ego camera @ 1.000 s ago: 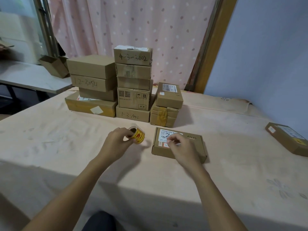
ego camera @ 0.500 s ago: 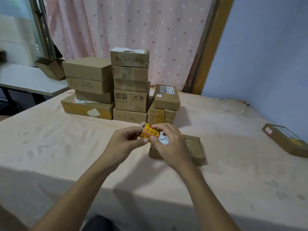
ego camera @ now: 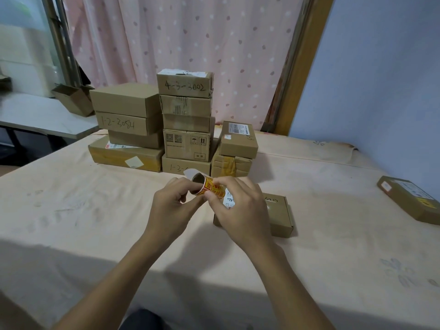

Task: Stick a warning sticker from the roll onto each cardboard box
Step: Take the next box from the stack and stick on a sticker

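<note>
The work surface is a wide table under a pale peach cloth (ego camera: pixel 71 210), backed by a pink dotted curtain (ego camera: pixel 190 32) and a blue wall (ego camera: pixel 381 67). At far left, a grey side table (ego camera: pixel 42 115) stands behind it. On the cloth, at the rear, are three groups of brown cardboard boxes: a left stack (ego camera: pixel 126 115) of four, a tall centre stack (ego camera: pixel 185 129) and a short right stack (ego camera: pixel 235 148) of two. No yellow-and-red sticker is visible on any face they turn to the camera. In front of them, the left hand (ego camera: pixel 170 206) curls round the open core end of a small sticker roll (ego camera: pixel 210 186), yellow and red print wound on a brown card core, and holds it clear of the table. A white liner tail (ego camera: pixel 190 172) projects from the top of the roll. The right hand (ego camera: pixel 242 208) pinches the printed end of the roll; whether a sticker has come free cannot be told. Directly below that hand lies a flat brown cardboard mailer box (ego camera: pixel 279 215); its white label shows, the rest of the lid is partly hidden. Well apart at far right lies another flat brown cardboard box (ego camera: pixel 409 201) with a yellow mark near its corner, probably a sticker already applied. Judged progress: early; one box possibly done, the mailer next, all stacks remaining.
</note>
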Demonstrator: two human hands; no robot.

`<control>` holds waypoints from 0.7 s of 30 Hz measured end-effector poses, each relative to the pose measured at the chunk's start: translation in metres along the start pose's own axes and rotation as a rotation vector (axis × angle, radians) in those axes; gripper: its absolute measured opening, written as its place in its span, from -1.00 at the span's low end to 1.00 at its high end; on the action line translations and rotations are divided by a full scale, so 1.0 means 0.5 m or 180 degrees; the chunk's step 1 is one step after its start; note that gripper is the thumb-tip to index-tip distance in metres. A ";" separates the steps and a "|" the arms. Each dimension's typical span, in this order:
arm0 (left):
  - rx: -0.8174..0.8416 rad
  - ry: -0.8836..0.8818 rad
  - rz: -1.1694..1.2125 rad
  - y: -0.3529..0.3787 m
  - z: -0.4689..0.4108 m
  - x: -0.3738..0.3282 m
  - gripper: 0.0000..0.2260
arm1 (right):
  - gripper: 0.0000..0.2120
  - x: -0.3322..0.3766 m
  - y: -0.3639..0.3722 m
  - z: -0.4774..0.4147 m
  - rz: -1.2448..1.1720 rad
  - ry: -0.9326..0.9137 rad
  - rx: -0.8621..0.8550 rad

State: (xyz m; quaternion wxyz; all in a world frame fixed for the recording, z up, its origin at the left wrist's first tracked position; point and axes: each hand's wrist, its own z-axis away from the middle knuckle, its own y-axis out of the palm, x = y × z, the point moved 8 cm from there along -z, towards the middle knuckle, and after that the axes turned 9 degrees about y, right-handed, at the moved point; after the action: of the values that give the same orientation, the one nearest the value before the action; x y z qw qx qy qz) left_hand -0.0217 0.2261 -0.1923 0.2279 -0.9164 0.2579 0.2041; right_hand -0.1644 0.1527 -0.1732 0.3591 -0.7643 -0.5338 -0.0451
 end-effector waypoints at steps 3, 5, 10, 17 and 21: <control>-0.0037 -0.0014 0.0017 -0.004 -0.002 -0.003 -0.78 | -0.79 0.002 -0.001 -0.004 -0.0101 0.0025 -0.0031; -0.0038 -0.0028 0.0018 -0.005 -0.004 -0.003 -0.78 | -0.78 -0.003 0.004 -0.005 -0.0132 0.0111 0.0068; -0.0060 -0.0064 0.0065 -0.003 -0.007 0.002 -0.75 | -0.70 0.005 0.001 -0.006 -0.0125 0.0027 0.0062; -0.0129 -0.0005 0.0130 0.001 -0.012 0.003 -0.84 | -0.71 -0.001 -0.001 -0.016 -0.0130 -0.0039 0.0142; -0.0105 -0.0095 0.0107 -0.005 -0.008 0.016 -0.86 | -0.77 -0.004 -0.018 -0.013 -0.0294 -0.0022 0.0000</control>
State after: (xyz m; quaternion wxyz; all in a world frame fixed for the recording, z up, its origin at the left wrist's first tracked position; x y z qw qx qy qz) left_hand -0.0130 0.2228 -0.1919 0.2132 -0.9125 0.2664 0.2258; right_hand -0.1709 0.1490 -0.1647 0.3547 -0.7390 -0.5697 -0.0589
